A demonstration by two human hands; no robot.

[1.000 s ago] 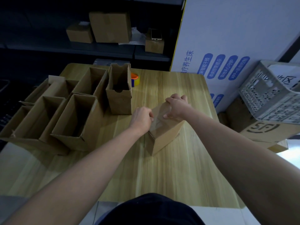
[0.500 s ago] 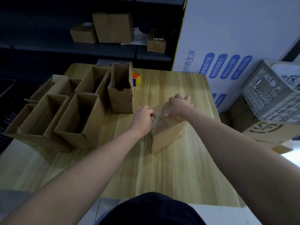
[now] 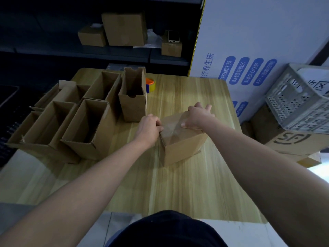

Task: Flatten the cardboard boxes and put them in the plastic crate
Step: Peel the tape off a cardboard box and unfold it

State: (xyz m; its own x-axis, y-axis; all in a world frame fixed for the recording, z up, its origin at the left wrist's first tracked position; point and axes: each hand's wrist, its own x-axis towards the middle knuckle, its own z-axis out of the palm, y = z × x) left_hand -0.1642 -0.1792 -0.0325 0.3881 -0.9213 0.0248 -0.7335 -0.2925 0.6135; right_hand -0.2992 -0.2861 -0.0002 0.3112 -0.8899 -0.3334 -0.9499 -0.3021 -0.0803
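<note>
Pinning the closed brown cardboard box (image 3: 181, 145) at the wooden counter's (image 3: 178, 184) centre, your left grip (image 3: 149, 127) curls on its 9 o'clock edge, your right grip (image 3: 199, 116) hooks the 12 o'clock edge; the grey plastic crate (image 3: 299, 107) sits at 2 o'clock.

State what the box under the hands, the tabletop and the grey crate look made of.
Box: matte brown cardboard, creased top. Tabletop: light wood or wood-look laminate, striped grain, slight sheen. Crate: grey moulded plastic, perforated walls.
</note>
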